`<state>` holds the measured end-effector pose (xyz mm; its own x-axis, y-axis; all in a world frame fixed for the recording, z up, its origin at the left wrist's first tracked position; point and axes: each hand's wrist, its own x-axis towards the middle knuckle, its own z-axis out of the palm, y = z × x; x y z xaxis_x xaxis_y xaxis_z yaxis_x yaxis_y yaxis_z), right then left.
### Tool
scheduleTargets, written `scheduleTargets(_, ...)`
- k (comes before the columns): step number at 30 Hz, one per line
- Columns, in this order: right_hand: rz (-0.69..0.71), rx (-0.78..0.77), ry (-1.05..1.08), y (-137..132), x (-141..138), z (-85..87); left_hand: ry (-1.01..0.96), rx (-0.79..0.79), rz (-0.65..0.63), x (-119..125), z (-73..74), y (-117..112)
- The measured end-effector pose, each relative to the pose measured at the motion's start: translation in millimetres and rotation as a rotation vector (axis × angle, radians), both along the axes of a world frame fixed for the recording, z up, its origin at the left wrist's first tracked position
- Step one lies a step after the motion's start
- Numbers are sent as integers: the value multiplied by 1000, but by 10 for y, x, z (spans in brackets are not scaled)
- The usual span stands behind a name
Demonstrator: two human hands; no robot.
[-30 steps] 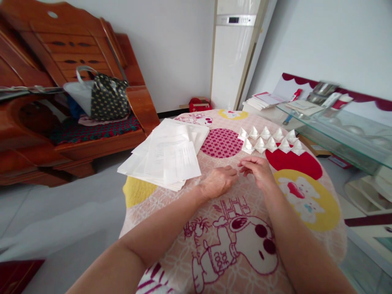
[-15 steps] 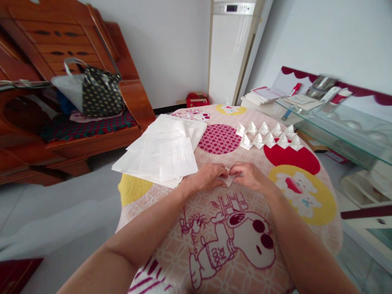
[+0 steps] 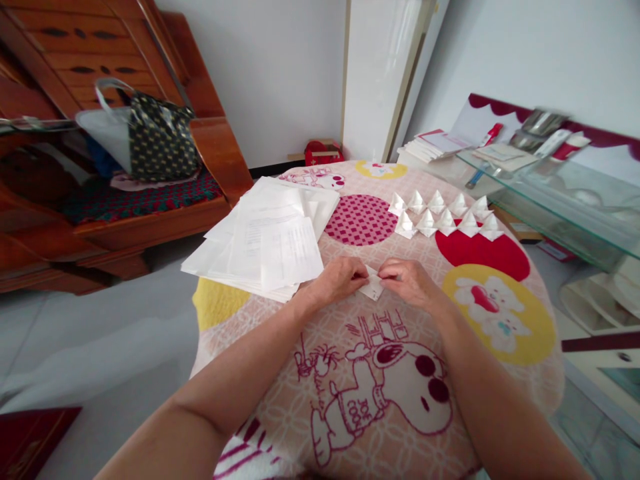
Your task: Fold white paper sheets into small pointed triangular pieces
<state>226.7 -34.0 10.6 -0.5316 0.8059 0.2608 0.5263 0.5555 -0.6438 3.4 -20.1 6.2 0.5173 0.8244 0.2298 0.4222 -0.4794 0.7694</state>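
Observation:
My left hand and my right hand meet over the middle of a round table covered by a pink cartoon cloth. Both pinch a small folded piece of white paper between them, low over the cloth. To the left lies a loose stack of white paper sheets. Beyond my hands, several small folded white paper shapes stand in two rows on the cloth.
A wooden bench with a dotted bag stands at the left. A tall white appliance is against the far wall. A glass shelf with books and small items runs along the right.
My hands came together and took hold of the small paper piece, which now shows between them. The view shifted slightly downward.

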Motion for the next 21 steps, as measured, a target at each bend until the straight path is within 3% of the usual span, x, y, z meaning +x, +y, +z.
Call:
scheduleTargets(5,-59,-42,56,30,3,-31,87,-33,87,16,-6,4)
scheduleTargets(11,-163,-51,-129,-22,-5,89,225,-61,117,25,57,-6)
scheduleTargets(18,-277,-317,-32,-17,14,90,244,-23,189,40,66,-18)
scheduleTargets(21,-314,-355,-32,-13,-4,96,248,-20,210,48,48,-11)
